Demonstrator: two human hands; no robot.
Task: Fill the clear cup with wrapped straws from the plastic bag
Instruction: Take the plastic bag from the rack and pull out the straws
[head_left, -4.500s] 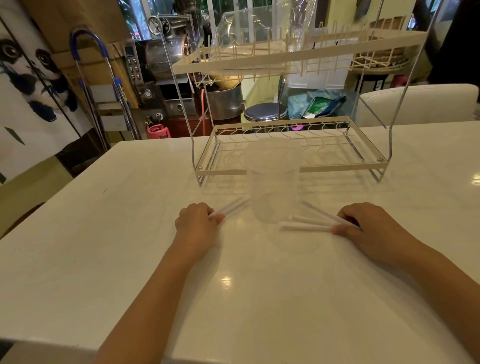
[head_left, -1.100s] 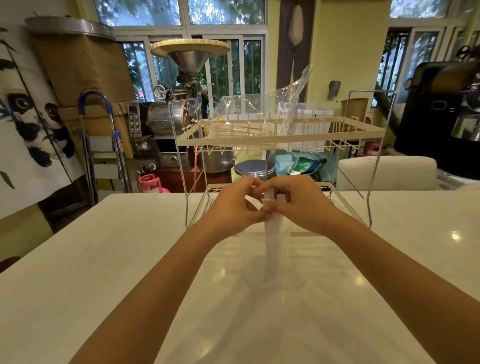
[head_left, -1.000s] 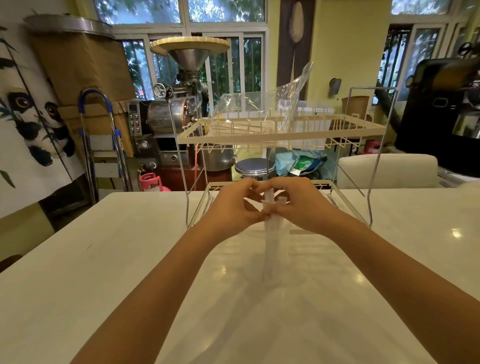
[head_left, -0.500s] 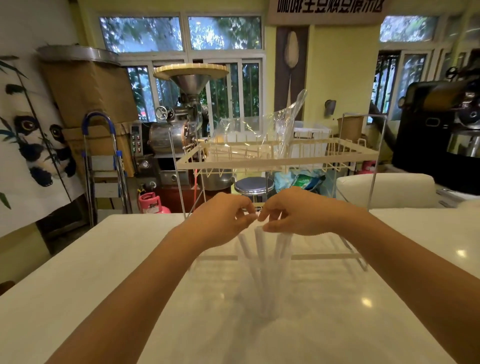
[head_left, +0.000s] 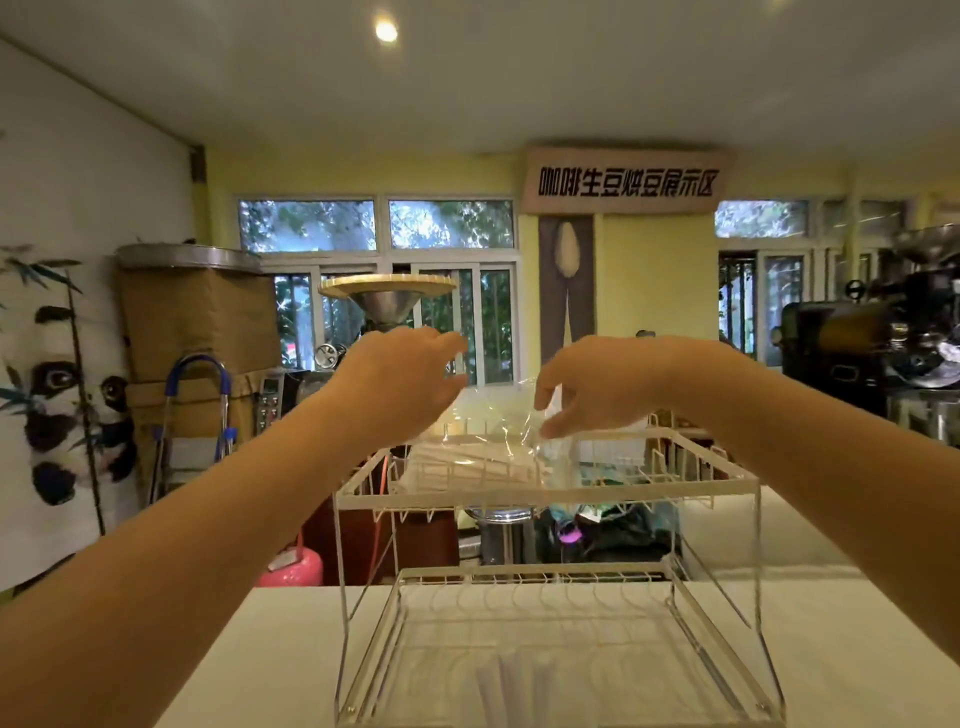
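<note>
Crinkled clear plastic bag (head_left: 491, 415) of wrapped straws (head_left: 470, 465) on rack's (head_left: 545, 499) top tier, both hands' fingers (head_left: 550, 387) loose, ungrasping.

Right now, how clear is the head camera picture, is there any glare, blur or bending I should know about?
Head view: wide-angle bending bows the ceiling and walls; the ceiling lamp flares bright; the windows are brighter than the room; the left hand and right hand are slightly motion-soft; the plastic bag shows shiny glints; the straws at the bottom edge look faint and smeared.
</note>
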